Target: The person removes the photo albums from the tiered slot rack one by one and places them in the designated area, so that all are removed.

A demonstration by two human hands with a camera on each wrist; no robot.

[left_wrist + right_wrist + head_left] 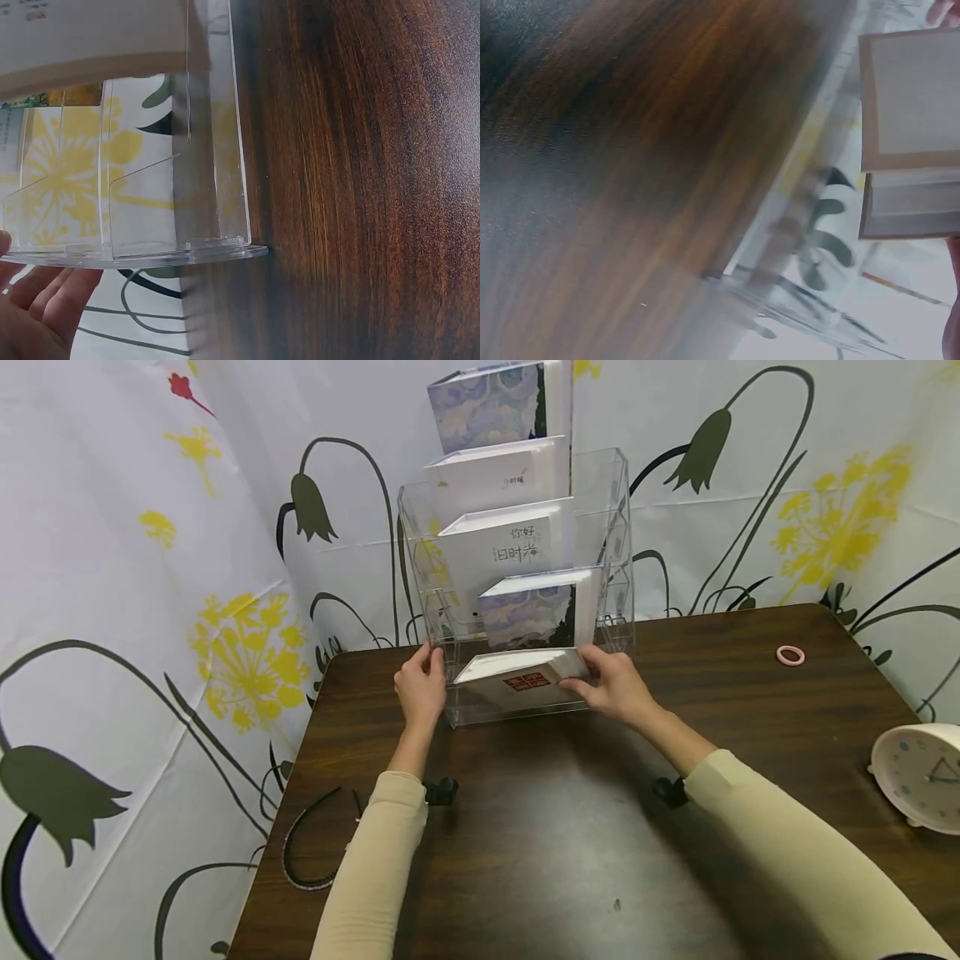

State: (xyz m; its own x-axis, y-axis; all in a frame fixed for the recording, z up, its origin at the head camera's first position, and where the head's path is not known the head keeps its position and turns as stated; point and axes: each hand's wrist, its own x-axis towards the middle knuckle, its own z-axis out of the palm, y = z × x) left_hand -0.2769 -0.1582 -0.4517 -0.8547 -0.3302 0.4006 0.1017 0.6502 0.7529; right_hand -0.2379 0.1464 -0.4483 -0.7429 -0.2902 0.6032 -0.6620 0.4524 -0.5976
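A clear acrylic tiered rack [602, 477] stands at the back of the table with several books in its tiers. My left hand [422, 687] grips the rack's left side panel, thumb on one face and fingers behind it, as the left wrist view shows. At the lowest tier, my right hand [617, 687] holds a pale book [495, 692] with a red square label by its right edge. The book leans forward, its top edge showing. Only part of the right hand appears in the right wrist view, beside the book's box-like end [911, 97].
Above sit a purple-patterned book [525, 617], two white books and another patterned one [487, 410]. On the dark wooden table [540, 860] lie a pink ring [790, 655] at right, a round clock [918, 781] at the right edge and a dark headband [288, 852] at left.
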